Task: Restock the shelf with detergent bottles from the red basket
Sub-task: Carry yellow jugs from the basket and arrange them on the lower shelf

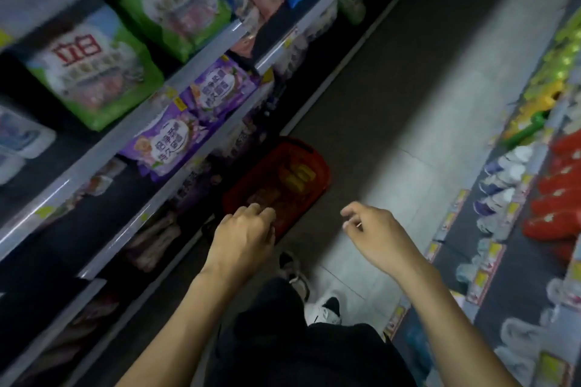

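Both bare forearms reach forward, left hand (243,231) and right hand (374,229) loosely curled, holding nothing.

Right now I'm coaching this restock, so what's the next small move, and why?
Probably lower the left hand into the red basket and grip one of the yellow items: that hand hovers empty above the basket's near rim, while the right hand is over the floor.

Left hand (243,236) near red basket (322,171)
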